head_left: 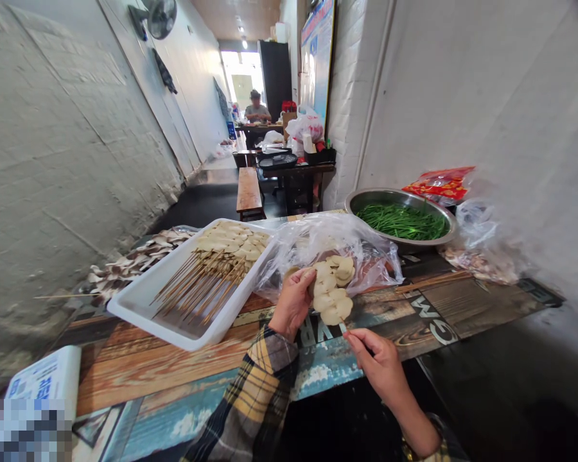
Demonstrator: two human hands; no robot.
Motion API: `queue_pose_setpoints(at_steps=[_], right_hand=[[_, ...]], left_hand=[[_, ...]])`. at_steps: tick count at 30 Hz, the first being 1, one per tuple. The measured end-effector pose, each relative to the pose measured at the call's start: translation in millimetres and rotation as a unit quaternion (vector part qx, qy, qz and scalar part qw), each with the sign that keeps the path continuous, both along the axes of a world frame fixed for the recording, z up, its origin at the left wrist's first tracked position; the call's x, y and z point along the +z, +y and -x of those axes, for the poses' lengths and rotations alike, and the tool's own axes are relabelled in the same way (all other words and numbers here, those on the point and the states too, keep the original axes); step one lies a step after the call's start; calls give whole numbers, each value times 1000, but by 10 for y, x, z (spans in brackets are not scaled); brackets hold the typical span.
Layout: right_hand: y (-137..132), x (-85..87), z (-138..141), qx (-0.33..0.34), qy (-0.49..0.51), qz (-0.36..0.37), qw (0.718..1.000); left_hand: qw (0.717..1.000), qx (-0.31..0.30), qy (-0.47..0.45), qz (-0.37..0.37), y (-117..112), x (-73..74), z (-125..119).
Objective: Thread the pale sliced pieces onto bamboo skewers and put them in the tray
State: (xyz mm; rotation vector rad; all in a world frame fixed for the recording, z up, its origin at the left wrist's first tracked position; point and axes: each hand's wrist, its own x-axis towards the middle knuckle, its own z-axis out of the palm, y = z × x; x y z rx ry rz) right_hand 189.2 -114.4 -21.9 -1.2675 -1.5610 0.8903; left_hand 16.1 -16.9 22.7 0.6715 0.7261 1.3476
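Note:
My left hand (pixel 293 301) is closed round the upper pale round slices on a thin wooden skewer (pixel 332 305), over the table's near edge. My right hand (pixel 378 362) pinches the skewer's lower end just below the bottom slice. Behind the hands lies a clear plastic bag (pixel 366 247) with more pale slices (pixel 341 266) showing in its mouth. To the left, a white rectangular tray (pixel 139 301) holds several finished skewers (pixel 207 273) with slices at their far ends.
A steel bowl (pixel 361 199) of green stalks stands at the back right, with plastic bags (pixel 481 244) and loose bamboo sticks (pixel 431 281) beside it. Mushrooms (pixel 125 263) lie left of the tray. A white box (pixel 43 385) sits at the near left. A person sits far down the aisle (pixel 257 109).

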Motion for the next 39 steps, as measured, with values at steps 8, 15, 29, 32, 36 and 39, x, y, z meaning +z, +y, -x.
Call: queue_pose_setpoints(at_steps=[8, 15, 29, 32, 36, 39], right_hand=[[3, 4, 12, -3, -25, -24, 999], [14, -6, 22, -12, -26, -20, 999], [50, -17, 15, -25, 61, 15, 998], [64, 2, 51, -44, 101, 21, 994], [99, 13, 137, -51, 148, 30, 987], [122, 3, 191, -40, 162, 28, 986]], left_hand=[[999, 8, 24, 21, -11, 3, -10], [999, 8, 34, 17, -15, -11, -16], [999, -49, -2, 22, -19, 57, -8], [996, -87, -13, 18, -48, 84, -36], [992, -122, -16, 18, -97, 84, -109], [994, -108, -26, 15, -108, 55, -145]])
